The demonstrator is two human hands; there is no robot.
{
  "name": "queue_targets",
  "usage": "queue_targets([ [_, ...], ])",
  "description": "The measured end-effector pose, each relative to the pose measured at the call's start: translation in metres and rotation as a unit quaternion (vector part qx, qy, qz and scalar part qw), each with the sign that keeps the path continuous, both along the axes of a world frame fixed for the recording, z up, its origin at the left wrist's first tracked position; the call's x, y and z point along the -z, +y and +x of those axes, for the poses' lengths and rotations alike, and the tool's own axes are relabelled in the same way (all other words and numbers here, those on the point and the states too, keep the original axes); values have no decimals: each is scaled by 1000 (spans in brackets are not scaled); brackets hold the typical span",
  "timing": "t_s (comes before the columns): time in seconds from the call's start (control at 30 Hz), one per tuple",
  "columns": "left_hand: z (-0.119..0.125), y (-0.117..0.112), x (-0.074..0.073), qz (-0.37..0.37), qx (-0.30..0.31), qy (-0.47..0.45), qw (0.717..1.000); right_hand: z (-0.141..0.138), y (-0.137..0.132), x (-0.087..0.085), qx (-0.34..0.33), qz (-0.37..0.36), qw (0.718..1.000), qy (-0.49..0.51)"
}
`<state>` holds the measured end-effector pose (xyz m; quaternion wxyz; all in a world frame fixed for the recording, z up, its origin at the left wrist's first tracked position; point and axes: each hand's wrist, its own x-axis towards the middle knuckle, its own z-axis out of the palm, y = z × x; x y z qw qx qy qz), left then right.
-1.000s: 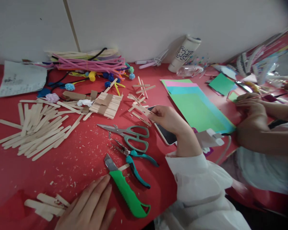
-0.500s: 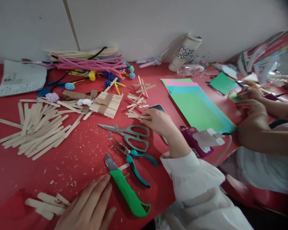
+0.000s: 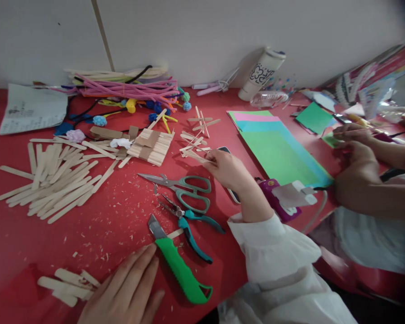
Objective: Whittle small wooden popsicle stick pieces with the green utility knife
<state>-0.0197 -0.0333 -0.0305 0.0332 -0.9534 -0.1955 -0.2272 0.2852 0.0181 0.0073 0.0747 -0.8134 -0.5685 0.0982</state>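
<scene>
My left hand (image 3: pixel 123 288) lies flat on the red table, fingers stretched out, fingertips beside the green-handled utility knife (image 3: pixel 180 270). Under its edge, short cut pieces of craft stick (image 3: pixel 65 285) stick out to the left. My right hand (image 3: pixel 227 168) pinches thin split craft sticks (image 3: pixel 195 156) over a small pile of similar strips (image 3: pixel 193 139); how many it holds, I cannot tell. Partly beneath that hand is a phone (image 3: pixel 235 196). Scissors (image 3: pixel 168 181) and teal-handled pliers (image 3: pixel 185 218) lie between my hands.
Whole craft sticks (image 3: pixel 57 180) are heaped at the left, near a taped stick panel (image 3: pixel 151 146). Behind lie pipe cleaners (image 3: pixel 128 87). Coloured paper (image 3: pixel 273 144), a purple glue gun or charger-like item (image 3: pixel 276 200) and a tumbler (image 3: pixel 263 74) stand rightward. Another person's hands (image 3: pixel 356 148) work at far right.
My right hand has drawn slightly right, and the thin craft sticks in its fingers have shifted and tilted. My left hand stays flat beside the knife.
</scene>
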Motion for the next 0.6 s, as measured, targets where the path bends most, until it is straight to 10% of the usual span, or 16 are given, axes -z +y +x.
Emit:
queue_targets([
  [0.6,-1,-6,5,-17,-14,2,1000,-4,13,10,-74,83,991,75],
])
